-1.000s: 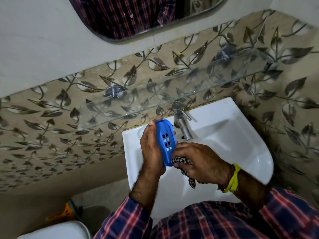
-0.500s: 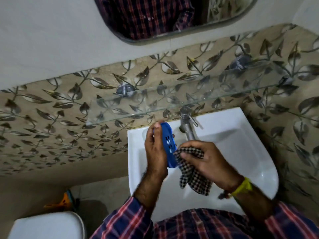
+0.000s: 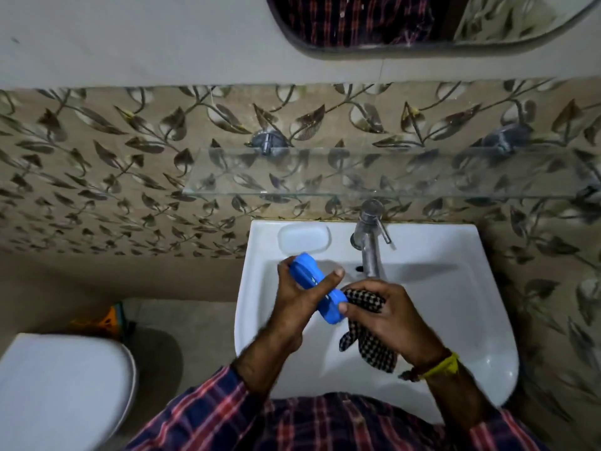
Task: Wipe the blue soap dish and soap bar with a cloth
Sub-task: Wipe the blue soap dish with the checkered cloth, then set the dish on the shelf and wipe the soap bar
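Over the sink [image 3: 481, 320], our left hand [image 3: 297, 296] gripped the blue soap dish [image 3: 317, 289] while our right hand [image 3: 385, 315] pinched the checked cloth [image 3: 366, 301] against its end. We judged dish-wiping underway; the soap bar, unseen, came next.

Two bare forearms extend from rolled plaid sleeves [image 3: 208, 408] in navy, red and white, nearest the washbasin's [image 3: 481, 320] front rim. The right wrist wears a yellow thread band [image 3: 444, 366] beside a dark beaded cord [image 3: 411, 375].

white sink [image 3: 481, 320], tap [image 3: 369, 242], glass shelf [image 3: 422, 177]
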A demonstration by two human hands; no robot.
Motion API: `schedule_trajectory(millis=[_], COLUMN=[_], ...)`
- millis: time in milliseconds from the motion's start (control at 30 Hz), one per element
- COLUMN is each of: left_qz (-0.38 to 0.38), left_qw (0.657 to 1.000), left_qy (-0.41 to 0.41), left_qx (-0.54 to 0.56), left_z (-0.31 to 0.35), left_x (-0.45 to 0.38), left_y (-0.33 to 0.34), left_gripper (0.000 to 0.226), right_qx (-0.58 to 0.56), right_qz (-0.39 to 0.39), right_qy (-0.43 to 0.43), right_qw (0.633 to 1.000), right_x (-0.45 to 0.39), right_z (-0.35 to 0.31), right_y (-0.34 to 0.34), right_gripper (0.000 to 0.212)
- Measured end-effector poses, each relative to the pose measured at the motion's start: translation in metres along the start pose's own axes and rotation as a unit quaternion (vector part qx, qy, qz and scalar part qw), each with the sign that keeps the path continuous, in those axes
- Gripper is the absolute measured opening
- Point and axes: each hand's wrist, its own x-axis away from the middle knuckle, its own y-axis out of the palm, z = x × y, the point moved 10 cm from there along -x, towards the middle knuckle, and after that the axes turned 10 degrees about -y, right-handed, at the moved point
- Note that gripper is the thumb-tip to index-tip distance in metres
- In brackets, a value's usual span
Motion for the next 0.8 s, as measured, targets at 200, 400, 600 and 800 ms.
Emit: schedule_trajectory(millis=[200,400,600,800], left_qz=[0.067,0.09,0.045,0.084], left_qw=[0.996,0.977,0.956,0.952], left_qy=[0.059,0.192,0.288,0.293], left_qx=[-0.009,-0.017,-0.019,0.034], left_z=[0.003,0.042,0.109,0.205], left_x=[-0.004,0.01,0.064,0.05], left_y=[-0.021,-0.043,-0.011,0.011], left_gripper=[0.069,0.02,0.019,0.035], right_qx=[-0.086,-0.061,-0.028,-0.043], right_qz=[0.027,0.088,0.129,0.168], right_qy=[0.024,0.027,0.017,0.008], right_qw=[0.996,0.994,0.991,0.985], right_x=[0.002,0.005,0.007,0.014], right_z=[0.014,0.015,0.009,0.004], right_y=[-0.001,-0.025,-0.039,-0.054], right_gripper=[0.018,0.019,0.028,0.024])
